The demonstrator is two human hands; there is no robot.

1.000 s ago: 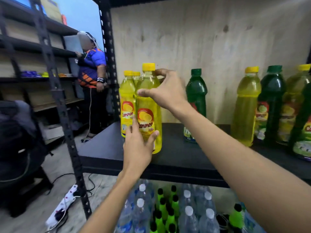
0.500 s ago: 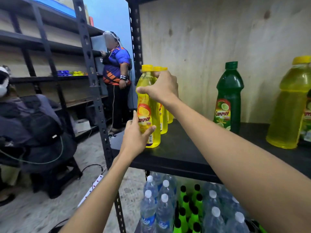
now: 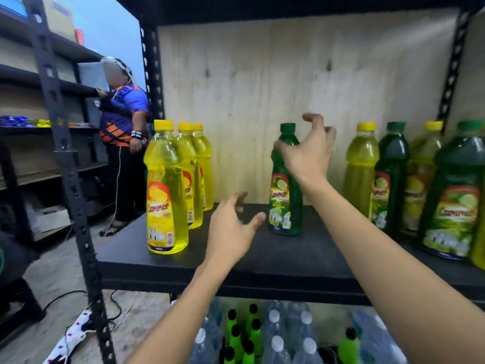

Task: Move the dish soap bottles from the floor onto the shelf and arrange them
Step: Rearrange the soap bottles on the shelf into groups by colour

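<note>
Three yellow dish soap bottles stand in a row at the left end of the black shelf (image 3: 262, 261), the front yellow bottle (image 3: 165, 195) nearest me. A lone green bottle (image 3: 284, 203) stands upright mid-shelf. My right hand (image 3: 307, 151) hovers at its neck with fingers spread, partly covering its shoulder. Whether it touches the bottle I cannot tell. My left hand (image 3: 231, 229) is open above the shelf board, left of the green bottle's base, holding nothing. More yellow and green bottles (image 3: 391, 174) stand mixed at the right end.
A black upright post (image 3: 70, 179) frames the shelf's left side. A person (image 3: 123, 143) stands at another rack beyond it. Under the shelf are water bottles (image 3: 275, 340) and small green bottles. A power strip (image 3: 70, 337) and cables lie on the floor.
Both hands have let go of the front yellow bottle and moved right. The right hand now reaches the green bottle's neck; the view has swung right.
</note>
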